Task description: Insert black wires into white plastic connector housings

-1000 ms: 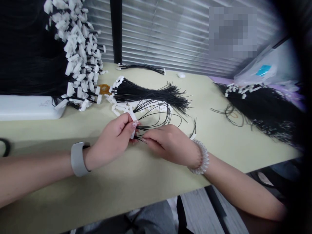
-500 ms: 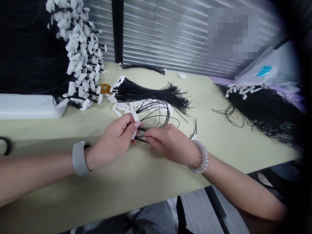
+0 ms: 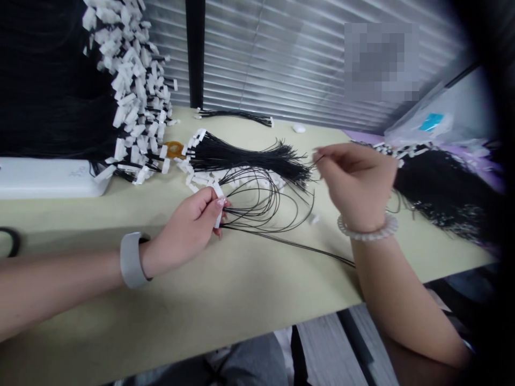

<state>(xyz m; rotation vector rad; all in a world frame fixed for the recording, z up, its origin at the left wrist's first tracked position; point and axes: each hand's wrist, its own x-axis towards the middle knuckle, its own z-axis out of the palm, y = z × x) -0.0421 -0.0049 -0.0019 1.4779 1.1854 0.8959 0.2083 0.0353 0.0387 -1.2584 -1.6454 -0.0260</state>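
My left hand [image 3: 189,230] rests on the pale table [image 3: 201,300] and pinches a small white connector [image 3: 218,203] with several thin black wires [image 3: 261,206] looping out of it to the right. My right hand [image 3: 356,179] is raised above the table, fingers curled, pinching the tip of one thin black wire [image 3: 317,159]. One straight black wire [image 3: 289,244] runs from the connector toward my right forearm. Behind lies a bundle of black wires with white connectors [image 3: 241,155].
A big heap of black wires with white connectors [image 3: 132,91] stands at the back left beside a white box [image 3: 48,177]. Another black wire heap [image 3: 442,182] and a clear plastic bag [image 3: 434,123] lie at the right. Window blinds [image 3: 281,59] run behind.
My right hand has left the connector and risen up and to the right, drawing a wire out. My left hand has stayed in place holding the connector.
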